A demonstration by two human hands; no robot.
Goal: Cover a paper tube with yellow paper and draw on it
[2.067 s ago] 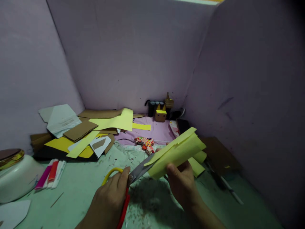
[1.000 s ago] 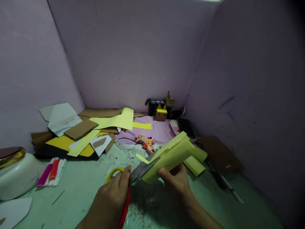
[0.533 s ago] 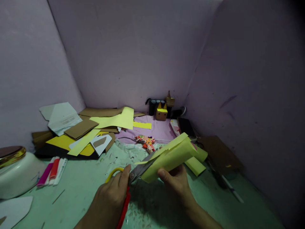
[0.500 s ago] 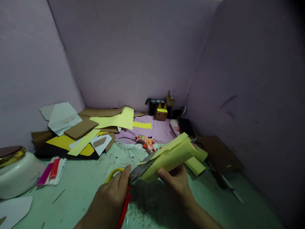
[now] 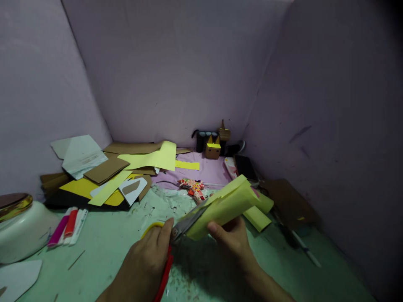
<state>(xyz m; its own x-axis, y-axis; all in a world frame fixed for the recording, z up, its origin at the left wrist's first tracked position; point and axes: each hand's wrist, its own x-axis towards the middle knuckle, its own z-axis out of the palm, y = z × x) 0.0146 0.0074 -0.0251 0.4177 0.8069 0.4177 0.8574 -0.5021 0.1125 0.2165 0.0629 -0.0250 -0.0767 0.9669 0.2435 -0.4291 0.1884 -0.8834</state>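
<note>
My left hand (image 5: 147, 256) is closed around the scissors (image 5: 187, 224), which have one yellow and one red handle loop. Their grey blades reach up and to the right, along the cut edge of a curled sheet of pale yellow paper (image 5: 223, 207). That paper is gripped by my right hand (image 5: 233, 243), thumb in front and the other fingers mostly hidden behind it. A flowered glue gun (image 5: 192, 186) lies just beyond the blade tips, partly covered by the paper. Another pale yellow paper piece (image 5: 258, 218) rests under the right end of the curl.
Paper and cardboard sheets (image 5: 107, 170) pile up at the back left. Markers (image 5: 68, 226) lie beside a white pot (image 5: 25, 226). A small cardboard box with yellow ears (image 5: 213, 151) stands by the back wall. At right are a brown board (image 5: 289, 201) and a pen (image 5: 305, 248).
The scissor blades have closed a little on the paper. Both hands stay in nearly the same place, and the view has shifted very slightly.
</note>
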